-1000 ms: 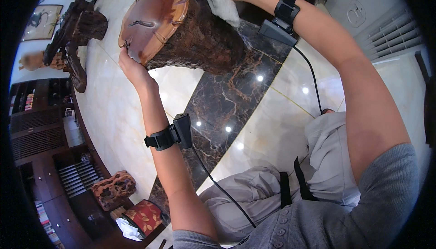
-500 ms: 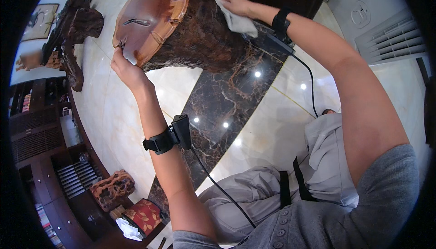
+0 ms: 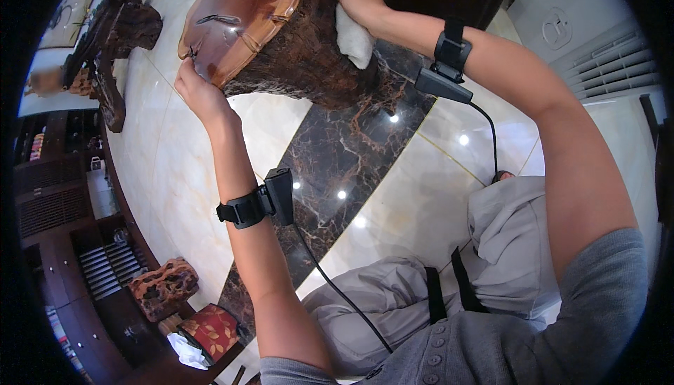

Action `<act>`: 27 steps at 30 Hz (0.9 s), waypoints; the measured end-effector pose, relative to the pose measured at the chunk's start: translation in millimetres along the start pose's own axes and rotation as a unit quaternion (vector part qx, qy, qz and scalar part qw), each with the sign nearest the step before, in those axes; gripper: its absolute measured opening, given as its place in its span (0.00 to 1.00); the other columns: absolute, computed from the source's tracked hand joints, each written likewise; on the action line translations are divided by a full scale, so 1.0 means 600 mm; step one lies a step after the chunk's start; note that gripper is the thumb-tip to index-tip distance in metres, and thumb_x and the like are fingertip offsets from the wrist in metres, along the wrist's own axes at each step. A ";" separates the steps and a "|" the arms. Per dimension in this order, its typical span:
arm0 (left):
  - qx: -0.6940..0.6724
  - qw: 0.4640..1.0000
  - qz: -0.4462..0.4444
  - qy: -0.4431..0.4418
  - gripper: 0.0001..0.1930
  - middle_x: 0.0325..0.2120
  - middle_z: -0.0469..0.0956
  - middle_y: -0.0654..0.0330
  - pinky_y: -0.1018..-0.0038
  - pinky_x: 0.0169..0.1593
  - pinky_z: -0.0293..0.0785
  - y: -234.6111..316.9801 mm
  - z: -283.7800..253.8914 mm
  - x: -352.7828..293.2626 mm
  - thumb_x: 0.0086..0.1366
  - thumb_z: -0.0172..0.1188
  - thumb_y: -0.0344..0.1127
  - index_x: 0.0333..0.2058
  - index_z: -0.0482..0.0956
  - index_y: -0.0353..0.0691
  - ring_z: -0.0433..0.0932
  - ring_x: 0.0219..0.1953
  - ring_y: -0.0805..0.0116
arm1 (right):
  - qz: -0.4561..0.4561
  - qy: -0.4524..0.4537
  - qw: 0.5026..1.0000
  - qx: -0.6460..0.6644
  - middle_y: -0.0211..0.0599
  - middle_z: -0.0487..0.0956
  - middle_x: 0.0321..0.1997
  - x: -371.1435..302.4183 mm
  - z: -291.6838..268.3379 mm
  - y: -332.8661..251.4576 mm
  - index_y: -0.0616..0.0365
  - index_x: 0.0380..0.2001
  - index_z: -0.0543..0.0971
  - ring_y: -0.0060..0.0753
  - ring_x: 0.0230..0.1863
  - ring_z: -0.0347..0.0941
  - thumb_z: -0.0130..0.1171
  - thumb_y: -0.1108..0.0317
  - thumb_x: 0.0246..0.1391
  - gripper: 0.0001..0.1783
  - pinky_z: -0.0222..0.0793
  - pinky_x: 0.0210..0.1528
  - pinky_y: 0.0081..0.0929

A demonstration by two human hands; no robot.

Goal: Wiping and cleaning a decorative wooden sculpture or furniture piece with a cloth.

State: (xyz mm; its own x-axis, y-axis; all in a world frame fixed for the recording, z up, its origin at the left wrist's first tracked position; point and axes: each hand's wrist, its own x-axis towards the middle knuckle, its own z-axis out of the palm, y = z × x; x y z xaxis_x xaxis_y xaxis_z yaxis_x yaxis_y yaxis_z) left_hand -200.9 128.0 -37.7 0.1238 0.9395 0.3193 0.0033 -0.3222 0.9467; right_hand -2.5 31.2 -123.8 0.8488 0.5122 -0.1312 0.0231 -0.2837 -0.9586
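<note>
A thick wooden stump (image 3: 309,58) with a polished reddish-brown top (image 3: 242,16) and rough dark bark stands on the floor at the upper middle. The glossy top has a small dark crack and a notched lighter rim. My left hand (image 3: 201,94) grips the near left edge of that top, fingers closed over the rim. On the stump's right side, my right hand (image 3: 363,6) is closed on a whitish-grey cloth (image 3: 353,37). The cloth lies against the bark and its loose end hangs down. My right fingertips are partly hidden behind the cloth.
Light marble tiles and a dark veined strip (image 3: 330,153) make up the floor. Gnarled driftwood (image 3: 123,37) stands at the upper left. Dark shelving (image 3: 70,244), a carved wood block (image 3: 163,288) and a red tissue box (image 3: 210,332) are on the left. Cables run from my black wrist devices (image 3: 247,207).
My right hand and the cloth have shifted slightly along the stump's right side, and the right forearm has rolled. My left hand stays on the rim.
</note>
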 end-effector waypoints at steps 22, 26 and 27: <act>-0.030 1.000 -0.001 -0.002 0.20 0.41 0.70 0.53 0.71 0.46 0.68 0.003 -0.001 0.005 0.61 0.43 0.42 0.45 0.65 0.32 0.72 0.42 0.64 | -0.288 0.072 0.950 -0.100 0.57 0.63 0.44 -0.034 0.021 0.137 0.66 0.44 0.61 0.59 0.48 0.58 0.47 0.66 0.49 0.20 0.55 0.51 0.45; -0.003 1.000 0.003 0.014 0.20 0.41 0.69 0.55 0.71 0.47 0.67 0.009 0.004 -0.001 0.61 0.43 0.42 0.46 0.64 0.33 0.72 0.42 0.65 | -0.188 0.022 0.975 -0.120 0.58 0.63 0.47 -0.040 0.014 0.125 0.66 0.46 0.60 0.60 0.49 0.59 0.46 0.63 0.49 0.23 0.55 0.52 0.45; -0.006 1.000 0.005 0.013 0.20 0.41 0.69 0.55 0.71 0.47 0.67 0.009 0.004 -0.002 0.61 0.43 0.42 0.46 0.64 0.33 0.72 0.42 0.65 | -0.190 0.025 0.974 -0.119 0.58 0.63 0.47 -0.045 0.012 0.119 0.66 0.46 0.60 0.60 0.49 0.59 0.46 0.63 0.49 0.23 0.55 0.52 0.45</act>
State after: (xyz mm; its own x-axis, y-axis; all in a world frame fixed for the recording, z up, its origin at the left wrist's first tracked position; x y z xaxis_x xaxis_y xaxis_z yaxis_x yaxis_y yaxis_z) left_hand -198.7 124.9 -32.9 0.0982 0.9391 0.3294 -0.0097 -0.3300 0.9439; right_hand -27.4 3.0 -190.5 0.7798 0.5786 0.2390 0.4571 -0.2654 -0.8489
